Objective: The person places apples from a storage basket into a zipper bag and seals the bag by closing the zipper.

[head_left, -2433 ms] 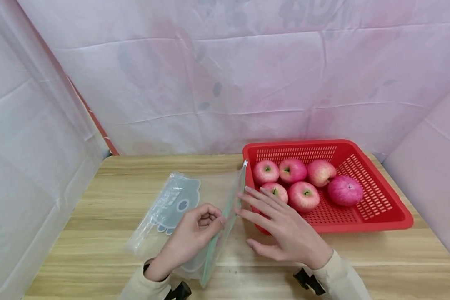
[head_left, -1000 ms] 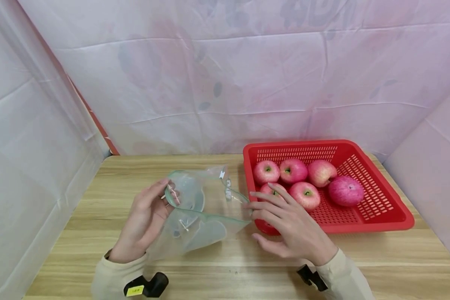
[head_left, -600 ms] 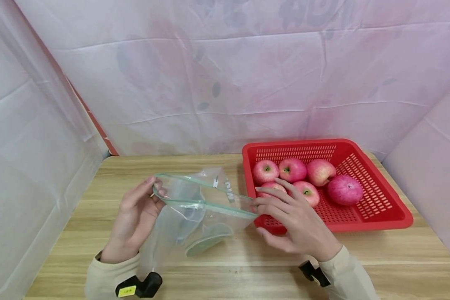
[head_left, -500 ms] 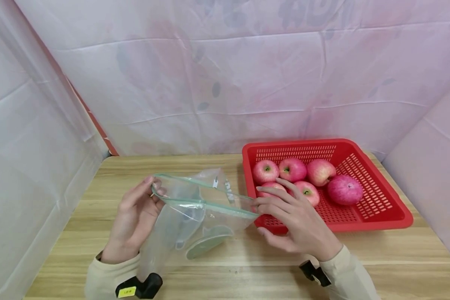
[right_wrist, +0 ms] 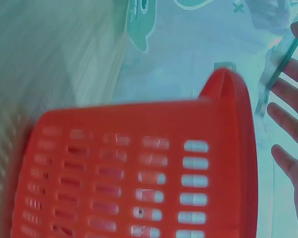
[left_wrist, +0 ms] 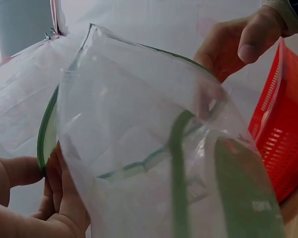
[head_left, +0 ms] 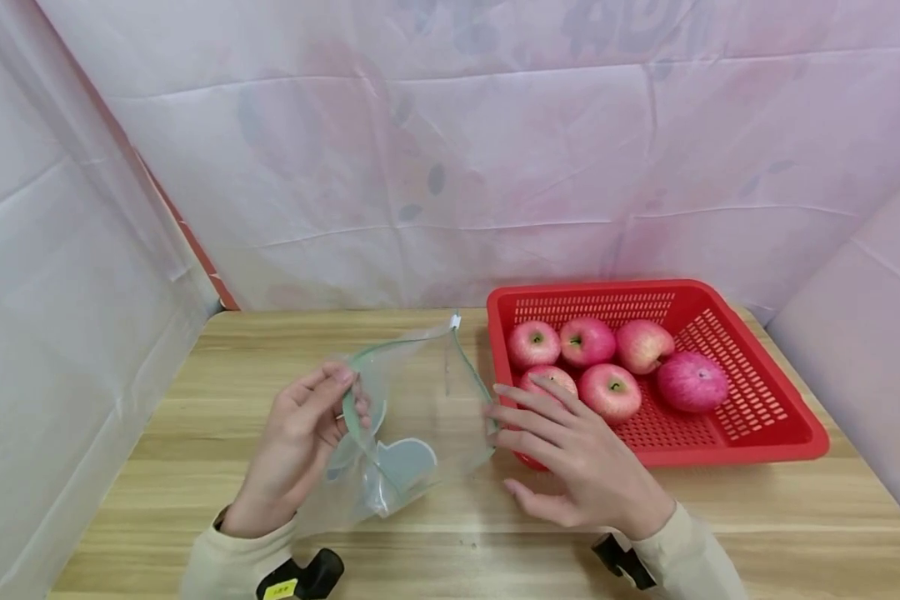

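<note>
A clear zip bag (head_left: 408,467) with a green zip edge and a grey-blue printed figure stands with its mouth spread apart. My left hand (head_left: 288,454) pinches the left side of that mouth between thumb and fingers; the left wrist view shows the thumb (left_wrist: 25,171) on the green strip. On the opposite side, the straight, spread fingers of my right hand (head_left: 577,458) touch the bag's right edge, thumb held away. A white slider (head_left: 455,320) sits at the far corner of the zip. Nothing but the table's wood shows through the bag.
Right of the bag is a red slotted basket (head_left: 720,455), its left end close under my right fingers. Several pink-red apples (head_left: 610,393) lie in it, mostly on the left. A wooden table (head_left: 217,417) carries everything, with pale printed cloth (head_left: 450,167) hung around it.
First my left hand was curled over the nearly flat zip; now it pinches the left rim and the mouth is parted. Lately both hands shifted slightly, the left rightwards, and the slider corner swung back.
</note>
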`<action>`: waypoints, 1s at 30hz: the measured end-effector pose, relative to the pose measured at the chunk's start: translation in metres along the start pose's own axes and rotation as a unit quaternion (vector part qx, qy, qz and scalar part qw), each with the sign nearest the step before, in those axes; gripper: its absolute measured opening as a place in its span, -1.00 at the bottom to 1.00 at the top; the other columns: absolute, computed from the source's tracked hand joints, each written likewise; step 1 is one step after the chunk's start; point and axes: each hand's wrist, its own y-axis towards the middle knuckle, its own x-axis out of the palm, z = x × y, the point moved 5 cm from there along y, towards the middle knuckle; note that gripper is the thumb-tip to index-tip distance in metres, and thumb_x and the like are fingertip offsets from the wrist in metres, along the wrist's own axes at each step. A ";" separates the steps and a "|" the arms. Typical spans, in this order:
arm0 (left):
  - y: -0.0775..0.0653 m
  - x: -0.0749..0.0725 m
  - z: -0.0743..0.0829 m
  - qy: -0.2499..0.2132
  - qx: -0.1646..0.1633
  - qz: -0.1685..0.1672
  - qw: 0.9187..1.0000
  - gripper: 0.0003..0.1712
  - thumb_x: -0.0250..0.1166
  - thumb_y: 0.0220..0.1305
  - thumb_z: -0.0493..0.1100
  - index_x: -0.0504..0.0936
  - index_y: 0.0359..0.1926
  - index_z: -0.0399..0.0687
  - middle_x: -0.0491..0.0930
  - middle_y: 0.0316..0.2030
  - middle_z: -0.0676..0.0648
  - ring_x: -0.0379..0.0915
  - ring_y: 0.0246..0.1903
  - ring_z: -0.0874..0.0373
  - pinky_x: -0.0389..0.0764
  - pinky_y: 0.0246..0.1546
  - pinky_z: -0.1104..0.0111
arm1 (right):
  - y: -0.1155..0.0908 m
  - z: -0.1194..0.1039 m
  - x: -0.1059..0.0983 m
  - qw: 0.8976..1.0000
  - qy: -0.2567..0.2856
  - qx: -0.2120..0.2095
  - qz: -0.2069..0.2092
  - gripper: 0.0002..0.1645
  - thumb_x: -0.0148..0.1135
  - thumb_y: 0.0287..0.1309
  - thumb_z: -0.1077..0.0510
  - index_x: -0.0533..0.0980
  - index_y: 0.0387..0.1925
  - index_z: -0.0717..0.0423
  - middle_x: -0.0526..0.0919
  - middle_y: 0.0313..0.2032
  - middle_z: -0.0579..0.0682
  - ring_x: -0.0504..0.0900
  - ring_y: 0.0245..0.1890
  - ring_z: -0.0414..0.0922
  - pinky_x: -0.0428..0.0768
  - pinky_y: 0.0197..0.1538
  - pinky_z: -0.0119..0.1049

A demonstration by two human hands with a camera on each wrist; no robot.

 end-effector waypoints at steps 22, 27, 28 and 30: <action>-0.001 0.009 -0.009 0.083 -0.036 -0.007 0.996 -0.86 0.10 0.57 -0.22 0.58 -0.15 -0.11 0.58 -0.44 0.07 0.55 -0.46 0.22 0.64 -0.37 0.43 | 0.022 -0.007 -0.007 0.999 0.003 -0.008 -0.044 -0.53 0.06 0.38 -0.12 0.60 0.11 0.04 0.58 0.25 0.14 0.51 0.31 0.14 0.16 0.56 0.00; 0.000 0.008 -0.009 0.090 -0.041 0.002 0.995 -0.88 0.13 0.55 -0.22 0.56 -0.15 -0.16 0.57 -0.46 0.07 0.54 -0.48 0.22 0.63 -0.39 0.44 | 0.025 -0.003 -0.015 0.999 0.003 0.004 -0.048 -0.53 0.01 0.40 -0.12 0.61 0.10 0.03 0.59 0.24 0.13 0.51 0.31 0.11 0.16 0.56 -0.02; 0.000 0.008 -0.009 0.091 -0.042 0.004 0.995 -0.88 0.13 0.55 -0.22 0.55 -0.15 -0.17 0.57 -0.46 0.07 0.53 -0.49 0.22 0.62 -0.40 0.44 | 0.025 -0.002 -0.016 0.999 0.003 0.008 -0.049 -0.53 0.01 0.40 -0.12 0.61 0.10 0.03 0.59 0.24 0.12 0.52 0.30 0.10 0.16 0.56 -0.03; 0.000 0.008 -0.009 0.091 -0.046 0.007 0.995 -0.89 0.14 0.54 -0.22 0.55 -0.16 -0.16 0.57 -0.47 0.07 0.53 -0.50 0.22 0.62 -0.41 0.45 | 0.025 0.000 -0.020 0.999 0.004 0.014 -0.052 -0.53 0.01 0.41 -0.12 0.62 0.10 0.05 0.59 0.25 0.12 0.52 0.30 0.10 0.14 0.57 -0.06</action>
